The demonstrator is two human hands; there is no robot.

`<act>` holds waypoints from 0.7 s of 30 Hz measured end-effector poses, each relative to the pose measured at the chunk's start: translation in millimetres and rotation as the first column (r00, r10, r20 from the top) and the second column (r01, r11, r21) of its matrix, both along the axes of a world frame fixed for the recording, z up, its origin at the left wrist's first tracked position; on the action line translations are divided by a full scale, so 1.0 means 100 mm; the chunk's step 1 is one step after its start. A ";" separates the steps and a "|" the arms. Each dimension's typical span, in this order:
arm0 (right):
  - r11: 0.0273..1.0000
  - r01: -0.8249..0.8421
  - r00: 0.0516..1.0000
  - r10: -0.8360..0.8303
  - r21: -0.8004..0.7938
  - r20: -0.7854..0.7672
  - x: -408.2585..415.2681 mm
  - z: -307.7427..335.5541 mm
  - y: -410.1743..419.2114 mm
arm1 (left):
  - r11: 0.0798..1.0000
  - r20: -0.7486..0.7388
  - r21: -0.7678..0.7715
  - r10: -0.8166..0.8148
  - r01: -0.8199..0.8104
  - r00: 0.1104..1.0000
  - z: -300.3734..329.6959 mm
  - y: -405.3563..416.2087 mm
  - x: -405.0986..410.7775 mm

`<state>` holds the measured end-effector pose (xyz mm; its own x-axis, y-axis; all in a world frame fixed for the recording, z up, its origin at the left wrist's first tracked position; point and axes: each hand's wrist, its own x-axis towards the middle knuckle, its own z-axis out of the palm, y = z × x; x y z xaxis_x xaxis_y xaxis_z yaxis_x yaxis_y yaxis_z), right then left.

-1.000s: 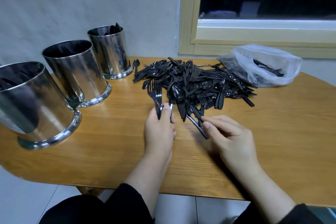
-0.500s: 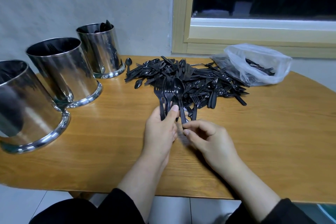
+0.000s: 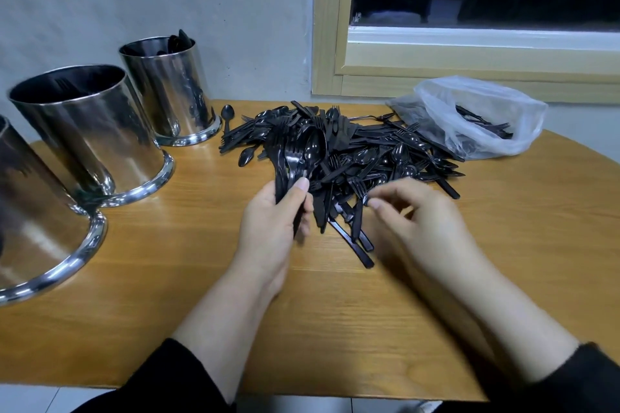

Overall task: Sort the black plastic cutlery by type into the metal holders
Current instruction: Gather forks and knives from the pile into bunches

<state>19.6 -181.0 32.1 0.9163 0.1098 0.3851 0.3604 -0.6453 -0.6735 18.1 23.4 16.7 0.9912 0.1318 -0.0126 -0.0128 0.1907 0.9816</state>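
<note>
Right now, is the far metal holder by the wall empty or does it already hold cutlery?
Not empty. Black cutlery tips stick up above the rim of the far holder. Their type and number cannot be told from here.

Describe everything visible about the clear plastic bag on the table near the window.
The clear thin plastic bag lies crumpled on the far right of the wooden table, just below the pale wooden window frame. It looks soft, translucent and whitish, with its mouth turned toward the pile of black plastic cutlery. A few black pieces, forks among them, show through the film. Its near edge meets the pile. Neither hand touches it.
</note>
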 end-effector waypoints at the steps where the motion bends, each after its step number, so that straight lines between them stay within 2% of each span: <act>1: 0.998 0.034 0.999 -0.033 -0.053 0.009 0.17 0.05 -0.05 | 1.000 -0.006 0.004 -0.012 0.012 1.000 0.04 0.04 0.06; 5: 0.965 0.132 0.991 -0.131 -0.226 0.017 0.81 0.09 -0.09 | 0.996 0.028 0.082 -0.027 0.025 0.999 0.12 0.10 0.40; 8: 0.934 0.122 0.991 -0.134 -0.334 -0.012 1.10 0.01 -0.03 | 0.990 0.027 0.137 -0.017 0.013 0.999 0.03 0.14 0.61; 11: 0.911 0.109 0.990 -0.136 -0.397 -0.041 1.21 -0.10 0.04 | 0.993 0.002 0.117 0.004 -0.004 1.000 -0.09 0.19 0.70; 15: 0.888 0.130 0.976 -0.193 -0.442 -0.101 1.24 -0.16 0.04 | 0.992 -0.012 0.126 0.002 -0.001 1.000 -0.13 0.24 0.75; 21: 0.906 0.107 0.980 -0.166 -0.410 -0.111 1.23 -0.19 0.04 | 0.995 -0.037 0.103 0.001 0.003 0.999 -0.11 0.24 0.74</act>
